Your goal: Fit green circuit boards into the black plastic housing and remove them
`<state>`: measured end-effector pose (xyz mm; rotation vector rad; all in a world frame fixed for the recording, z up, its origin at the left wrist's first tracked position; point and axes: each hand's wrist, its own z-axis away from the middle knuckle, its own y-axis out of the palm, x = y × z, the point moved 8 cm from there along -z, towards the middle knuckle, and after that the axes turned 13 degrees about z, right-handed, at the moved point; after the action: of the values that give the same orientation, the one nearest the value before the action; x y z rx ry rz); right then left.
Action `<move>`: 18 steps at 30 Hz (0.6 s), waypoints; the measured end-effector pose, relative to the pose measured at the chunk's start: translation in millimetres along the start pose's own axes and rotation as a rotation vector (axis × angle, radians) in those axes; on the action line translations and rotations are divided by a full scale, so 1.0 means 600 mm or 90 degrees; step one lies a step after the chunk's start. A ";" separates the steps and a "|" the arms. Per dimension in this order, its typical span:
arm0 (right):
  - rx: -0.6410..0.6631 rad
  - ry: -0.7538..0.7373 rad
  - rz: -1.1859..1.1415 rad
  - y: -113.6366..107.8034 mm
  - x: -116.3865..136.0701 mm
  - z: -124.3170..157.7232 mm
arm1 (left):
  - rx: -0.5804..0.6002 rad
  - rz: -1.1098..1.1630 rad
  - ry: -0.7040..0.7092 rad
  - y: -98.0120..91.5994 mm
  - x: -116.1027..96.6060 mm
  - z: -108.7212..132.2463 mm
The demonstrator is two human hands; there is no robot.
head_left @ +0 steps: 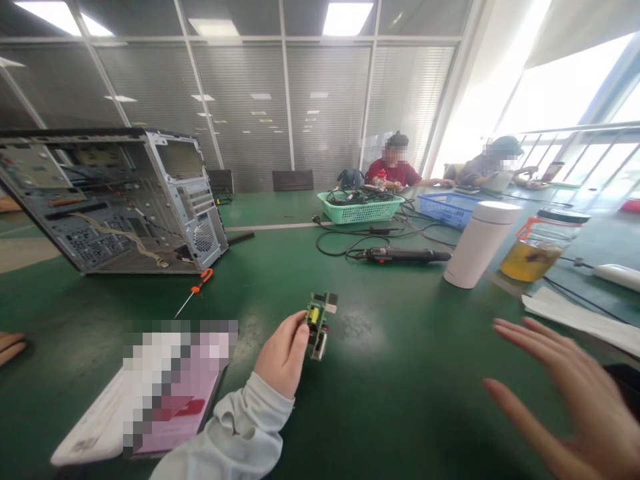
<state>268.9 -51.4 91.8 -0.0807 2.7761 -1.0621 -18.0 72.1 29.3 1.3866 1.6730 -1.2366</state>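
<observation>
My left hand (286, 353), in a pale grey sleeve, pinches a small green circuit board (316, 327) by its left edge, a little above the table. The board stands on edge and carries a yellow component and silvery metal connector parts. On the right, close to the camera, my right hand (567, 400) is open with its fingers spread and nothing in it. It is apart from the board.
Left stands an opened computer case (125, 200), with an orange-handled screwdriver (199, 285) before it. A blurred-out booklet or packet (95, 400) lies near left. Ahead are a green basket (357, 212) of cables, a power screwdriver (405, 255), a white bottle (480, 243) and a jar (537, 253). Two people sit beyond.
</observation>
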 end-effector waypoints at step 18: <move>0.018 -0.265 -0.093 0.057 0.197 -0.090 | 0.169 -0.455 0.467 0.050 -0.100 0.037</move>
<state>143.3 -3.2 92.3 -0.4536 2.4070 -0.9824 23.4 29.2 67.3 1.5691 2.7668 -1.4527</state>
